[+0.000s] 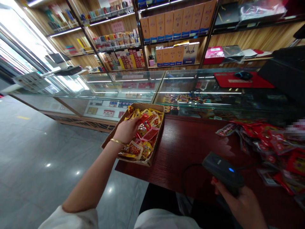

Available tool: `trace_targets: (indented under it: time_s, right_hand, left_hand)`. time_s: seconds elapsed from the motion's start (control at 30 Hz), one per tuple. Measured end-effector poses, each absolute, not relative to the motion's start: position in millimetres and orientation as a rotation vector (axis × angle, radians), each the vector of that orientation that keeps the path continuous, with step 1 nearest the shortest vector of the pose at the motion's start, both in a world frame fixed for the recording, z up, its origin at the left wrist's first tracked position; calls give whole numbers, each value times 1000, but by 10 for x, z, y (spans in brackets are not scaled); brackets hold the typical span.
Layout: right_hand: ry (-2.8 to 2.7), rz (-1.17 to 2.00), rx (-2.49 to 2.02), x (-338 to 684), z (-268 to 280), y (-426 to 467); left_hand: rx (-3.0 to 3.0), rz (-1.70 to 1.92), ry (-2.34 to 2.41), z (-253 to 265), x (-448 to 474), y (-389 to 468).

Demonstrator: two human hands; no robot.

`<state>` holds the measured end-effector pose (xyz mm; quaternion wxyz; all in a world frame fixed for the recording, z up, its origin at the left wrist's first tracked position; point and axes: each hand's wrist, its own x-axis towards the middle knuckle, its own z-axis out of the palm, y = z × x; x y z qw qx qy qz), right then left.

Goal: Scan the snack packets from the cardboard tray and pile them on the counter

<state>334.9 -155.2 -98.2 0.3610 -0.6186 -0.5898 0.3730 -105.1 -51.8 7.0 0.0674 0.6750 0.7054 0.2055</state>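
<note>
My left hand [128, 128] reaches over a cardboard box [154, 156] full of small yellow and red snack packets [136, 149]. Its fingers are closed on a red snack packet [143, 119] above the others. A pinkish-red packet [150, 134] lies just to the right of it in the box. The box sits at the left end of a dark red wooden table [176, 143], partly past its edge. In my right hand [243, 200] is a black barcode scanner [221, 168], with a blue light lit on top. Its cable trails on the table.
Loose red snack packets [269, 136] are piled on the right of the table. Behind it runs a glass display counter [133, 79], with a red mouse pad [228, 83] and a black mouse [243, 75] on top. Shelves of orange boxes [178, 20] line the wall.
</note>
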Motion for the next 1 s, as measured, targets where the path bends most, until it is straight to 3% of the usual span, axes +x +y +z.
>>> trace_targets:
  time_s: [0.1,0.2,0.53,1.0]
  right_hand:
    - [-1515,972,-1608,3338,-984,-1562]
    - [-1507,967,-1590,3303,-960,-1573]
    - [-1548,971,-1516,3275,-862,-1582]
    - [-1523,1060,-1541,3203,-943,-1592]
  left_hand:
    - [1507,1173,1823,216,-743,-825]
    - [1003,1384,1338,265,-252,-1101]
    - [146,1084,757,-583,708,-1105]
    - [282,1396,886,-1018,725,-793]
